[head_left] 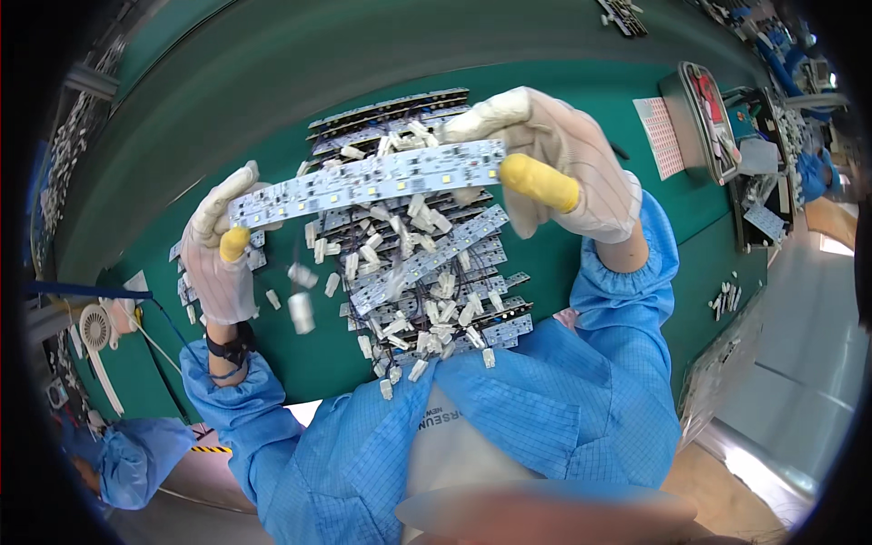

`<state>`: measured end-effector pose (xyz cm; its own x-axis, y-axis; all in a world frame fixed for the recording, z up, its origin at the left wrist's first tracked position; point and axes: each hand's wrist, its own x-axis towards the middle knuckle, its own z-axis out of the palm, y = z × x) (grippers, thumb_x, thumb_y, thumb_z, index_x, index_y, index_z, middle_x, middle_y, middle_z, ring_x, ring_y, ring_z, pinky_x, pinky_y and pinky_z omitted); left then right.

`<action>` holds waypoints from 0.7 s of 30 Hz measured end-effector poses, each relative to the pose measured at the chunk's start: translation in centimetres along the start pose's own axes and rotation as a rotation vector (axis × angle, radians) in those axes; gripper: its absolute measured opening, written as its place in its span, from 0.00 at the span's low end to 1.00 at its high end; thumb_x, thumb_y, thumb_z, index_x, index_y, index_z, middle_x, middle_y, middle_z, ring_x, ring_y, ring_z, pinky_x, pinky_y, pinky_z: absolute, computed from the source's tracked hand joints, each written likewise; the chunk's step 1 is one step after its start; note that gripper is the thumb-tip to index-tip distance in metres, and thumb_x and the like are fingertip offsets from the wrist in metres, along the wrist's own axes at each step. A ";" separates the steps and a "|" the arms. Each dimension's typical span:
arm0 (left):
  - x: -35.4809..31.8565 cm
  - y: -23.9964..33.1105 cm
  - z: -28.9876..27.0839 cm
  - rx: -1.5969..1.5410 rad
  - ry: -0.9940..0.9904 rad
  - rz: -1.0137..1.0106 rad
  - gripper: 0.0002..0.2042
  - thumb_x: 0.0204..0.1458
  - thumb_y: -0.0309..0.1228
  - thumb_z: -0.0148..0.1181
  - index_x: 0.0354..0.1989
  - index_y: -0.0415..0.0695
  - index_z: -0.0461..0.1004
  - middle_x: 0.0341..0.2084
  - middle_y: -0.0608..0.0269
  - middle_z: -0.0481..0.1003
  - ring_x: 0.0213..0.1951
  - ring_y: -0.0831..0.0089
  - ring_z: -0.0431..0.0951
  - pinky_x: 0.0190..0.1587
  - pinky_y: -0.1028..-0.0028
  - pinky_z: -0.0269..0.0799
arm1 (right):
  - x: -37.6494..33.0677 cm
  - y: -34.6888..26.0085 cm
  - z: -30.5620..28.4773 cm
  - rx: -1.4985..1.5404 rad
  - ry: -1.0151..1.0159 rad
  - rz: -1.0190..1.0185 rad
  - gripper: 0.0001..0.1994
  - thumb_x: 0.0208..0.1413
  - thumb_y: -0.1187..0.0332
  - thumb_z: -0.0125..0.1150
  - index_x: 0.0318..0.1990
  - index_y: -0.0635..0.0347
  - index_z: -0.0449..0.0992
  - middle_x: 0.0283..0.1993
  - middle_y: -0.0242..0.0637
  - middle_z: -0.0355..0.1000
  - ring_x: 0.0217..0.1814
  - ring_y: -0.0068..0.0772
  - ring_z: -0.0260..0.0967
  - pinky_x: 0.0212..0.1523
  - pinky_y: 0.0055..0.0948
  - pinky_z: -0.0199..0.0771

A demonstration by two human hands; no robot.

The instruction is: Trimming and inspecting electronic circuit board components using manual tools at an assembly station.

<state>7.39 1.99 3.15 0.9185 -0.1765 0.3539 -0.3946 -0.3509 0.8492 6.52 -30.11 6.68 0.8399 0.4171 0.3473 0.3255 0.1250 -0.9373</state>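
A long white LED circuit board strip (368,179) is held up by its two ends above the bench. My left hand (218,236), in a white glove with a yellow thumb cover, is closed on its left end. On the right end, my right hand (554,168) is closed in the same way, its yellow-covered thumb on the near face. Small yellowish LEDs and dark components dot the board. White connectors (301,311) on wires dangle below its left part, blurred. Beneath it lies a heap of similar boards (445,259) with wires and several white connectors.
A metal tin (698,118) with red items stands at the far right beside a sheet of pink labels (658,138). Loose white connectors (724,298) lie on the green mat (627,282). A small round fan (94,325) is at the left. Another person's blue sleeve (136,461) shows lower left.
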 end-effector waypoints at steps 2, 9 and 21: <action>-0.4 -0.2 -0.3 -0.086 0.015 -0.010 0.31 0.51 0.52 0.56 0.51 0.34 0.69 0.42 0.54 0.76 0.35 0.76 0.78 0.40 0.80 0.72 | 0.2 -0.6 0.1 -0.035 0.013 -0.008 0.25 0.57 0.57 0.57 0.51 0.71 0.65 0.41 0.42 0.73 0.21 0.13 0.65 0.23 0.13 0.64; -0.7 0.4 -0.5 -0.350 0.009 0.005 0.28 0.47 0.42 0.64 0.49 0.32 0.69 0.48 0.49 0.71 0.37 0.69 0.78 0.40 0.77 0.76 | 0.6 0.3 -0.2 -0.037 0.128 0.231 0.23 0.57 0.58 0.57 0.51 0.70 0.66 0.36 0.37 0.73 0.13 0.10 0.56 0.12 0.10 0.48; -1.8 0.7 -1.6 -0.268 -0.038 0.150 0.25 0.46 0.42 0.64 0.49 0.38 0.72 0.41 0.53 0.74 0.42 0.68 0.76 0.42 0.73 0.74 | 1.2 0.5 0.6 -0.106 0.115 0.368 0.37 0.49 0.43 0.60 0.51 0.72 0.64 0.38 0.34 0.69 0.19 0.09 0.56 0.18 0.10 0.50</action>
<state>5.55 3.58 3.74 0.8469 -0.2442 0.4724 -0.5002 -0.0643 0.8635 7.49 -29.03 6.58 0.9499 0.3125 -0.0044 0.0316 -0.1101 -0.9934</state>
